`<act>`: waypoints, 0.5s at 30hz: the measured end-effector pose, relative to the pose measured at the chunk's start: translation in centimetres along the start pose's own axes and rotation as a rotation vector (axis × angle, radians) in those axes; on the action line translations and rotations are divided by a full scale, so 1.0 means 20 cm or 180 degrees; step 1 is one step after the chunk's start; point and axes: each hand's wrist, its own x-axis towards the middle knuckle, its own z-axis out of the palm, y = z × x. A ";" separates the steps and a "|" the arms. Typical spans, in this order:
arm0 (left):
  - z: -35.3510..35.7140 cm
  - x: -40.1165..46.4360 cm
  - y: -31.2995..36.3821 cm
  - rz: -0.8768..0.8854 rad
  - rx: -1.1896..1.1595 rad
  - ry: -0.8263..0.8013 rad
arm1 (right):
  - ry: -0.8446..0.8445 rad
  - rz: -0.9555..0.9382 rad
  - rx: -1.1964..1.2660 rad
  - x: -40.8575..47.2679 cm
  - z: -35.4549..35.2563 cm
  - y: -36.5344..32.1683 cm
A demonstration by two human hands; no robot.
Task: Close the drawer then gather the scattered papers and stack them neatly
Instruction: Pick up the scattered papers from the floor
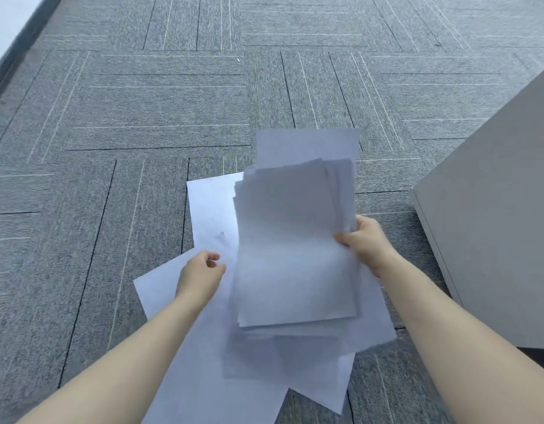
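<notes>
My right hand [364, 240] grips the right edge of a stack of white papers [295, 249], lifted above the carpet, its sheets unevenly aligned. My left hand [202, 273] hovers with curled fingers just left of the stack, over loose white sheets [209, 209] lying on the floor; whether it pinches a sheet is unclear. More loose sheets [319, 384] lie under the stack and one sheet [307, 145] pokes out beyond it. The grey drawer cabinet [490, 228] stands at the right, with no drawer sticking out.
Grey patterned carpet tiles [142, 117] cover the floor all around. A pale wall base [7, 32] runs along the far left corner. The cabinet's corner sits close to my right forearm.
</notes>
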 end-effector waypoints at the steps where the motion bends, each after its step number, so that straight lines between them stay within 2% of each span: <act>1: 0.00 -0.01 -0.02 -0.0028 0.0652 0.0190 | 0.0101 -0.0035 0.0053 0.01 -0.02 0.01; 3: 0.03 -0.07 -0.06 -0.0085 0.1398 0.0255 | 0.0235 -0.0072 0.0113 0.02 -0.06 0.04; 8: 0.16 -0.16 -0.10 0.0022 0.2152 0.0309 | 0.0499 0.0038 0.0182 0.05 -0.13 0.11; 11: 0.18 -0.16 -0.10 -0.0091 0.1890 0.0172 | 0.0505 0.0067 0.0198 0.03 -0.13 0.11; 14: 0.17 -0.14 -0.12 -0.0229 0.1148 -0.0132 | 0.0544 0.0041 0.0305 0.03 -0.14 0.11; 15: 0.14 -0.12 -0.12 -0.0248 0.0927 -0.0095 | 0.0553 0.0027 0.0383 0.03 -0.15 0.11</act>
